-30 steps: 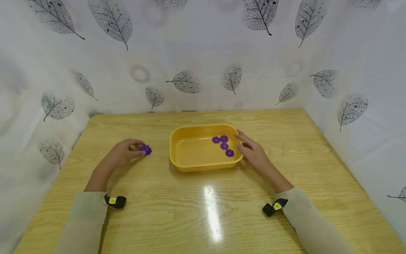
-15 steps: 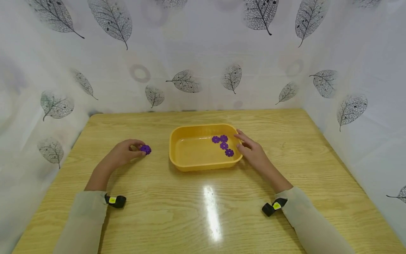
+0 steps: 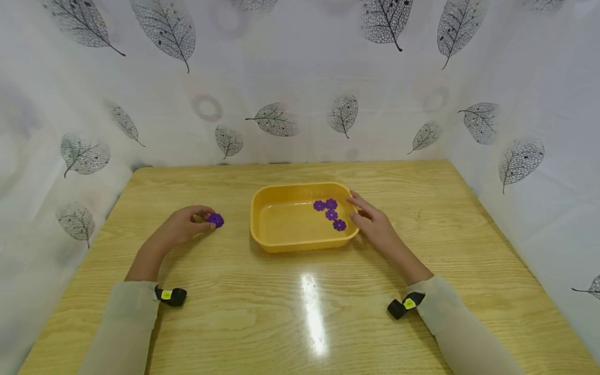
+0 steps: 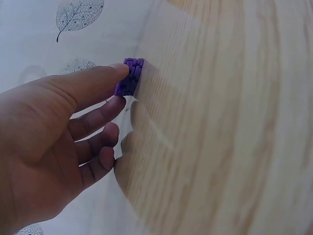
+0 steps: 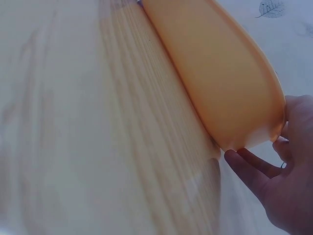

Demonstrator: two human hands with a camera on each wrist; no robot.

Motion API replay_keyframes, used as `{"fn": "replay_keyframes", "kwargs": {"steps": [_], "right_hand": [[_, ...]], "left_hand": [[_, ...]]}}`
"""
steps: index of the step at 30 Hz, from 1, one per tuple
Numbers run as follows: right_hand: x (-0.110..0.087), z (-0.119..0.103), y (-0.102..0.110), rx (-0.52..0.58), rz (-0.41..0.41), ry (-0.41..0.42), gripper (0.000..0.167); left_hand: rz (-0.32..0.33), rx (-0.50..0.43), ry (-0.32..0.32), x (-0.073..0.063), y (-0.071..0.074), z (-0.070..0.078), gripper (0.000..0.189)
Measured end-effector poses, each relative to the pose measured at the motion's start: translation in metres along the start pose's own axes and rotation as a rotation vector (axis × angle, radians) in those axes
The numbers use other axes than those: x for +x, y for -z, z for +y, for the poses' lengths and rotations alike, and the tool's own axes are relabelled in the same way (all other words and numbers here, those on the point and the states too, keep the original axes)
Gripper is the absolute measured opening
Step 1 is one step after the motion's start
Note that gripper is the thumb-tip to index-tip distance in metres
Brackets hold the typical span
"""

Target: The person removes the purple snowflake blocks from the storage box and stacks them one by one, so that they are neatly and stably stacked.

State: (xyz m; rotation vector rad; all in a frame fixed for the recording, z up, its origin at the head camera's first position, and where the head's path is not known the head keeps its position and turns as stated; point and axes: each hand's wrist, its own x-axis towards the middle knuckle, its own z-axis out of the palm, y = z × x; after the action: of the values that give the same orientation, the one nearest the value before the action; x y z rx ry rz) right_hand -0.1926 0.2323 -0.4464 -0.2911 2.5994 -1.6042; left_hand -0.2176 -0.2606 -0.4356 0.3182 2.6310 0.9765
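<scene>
Between thumb and fingertips, my left hand (image 3: 184,225) pinches a small stack of purple flower-shaped discs (image 3: 216,221) just above the table, left of a yellow plastic basin (image 3: 262,219). In the left wrist view, the stack (image 4: 130,77) is seen edge-on, with the other fingers loosely curled below it. My right hand (image 3: 378,229) holds the right end of the basin, some digits at the rim. The right wrist view shows its other fingertips against the basin's outer wall (image 5: 215,73). Several single purple discs (image 3: 331,214) lie flat inside, toward the right end.
A wooden table (image 3: 244,312) with a glossy light reflection carries everything. White curtains (image 3: 300,62) printed with leaves hang behind it and on both sides. Each sleeve cuff bears a black strapped wrist camera (image 3: 177,297).
</scene>
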Motion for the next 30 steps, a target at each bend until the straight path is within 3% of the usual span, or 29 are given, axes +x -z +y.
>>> {"fn": "replay_keyframes", "kwargs": {"steps": [13,17,22,30], "right_hand": [[0.0,0.0,0.0,-0.005,0.004,0.011,0.045],[0.0,0.001,0.0,-0.005,0.004,0.014,0.045],[-0.001,0.001,0.001,-0.008,0.009,0.024,0.044],[0.0,0.002,0.001,-0.013,0.009,0.034,0.044]], "left_hand": [[0.026,0.01,0.009,-0.001,0.009,0.005,0.06],[0.059,0.001,-0.024,0.004,0.01,0.013,0.059],[0.081,-0.038,-0.081,0.015,0.004,0.037,0.057],[0.077,-0.058,-0.207,0.038,-0.016,0.094,0.048]]}}
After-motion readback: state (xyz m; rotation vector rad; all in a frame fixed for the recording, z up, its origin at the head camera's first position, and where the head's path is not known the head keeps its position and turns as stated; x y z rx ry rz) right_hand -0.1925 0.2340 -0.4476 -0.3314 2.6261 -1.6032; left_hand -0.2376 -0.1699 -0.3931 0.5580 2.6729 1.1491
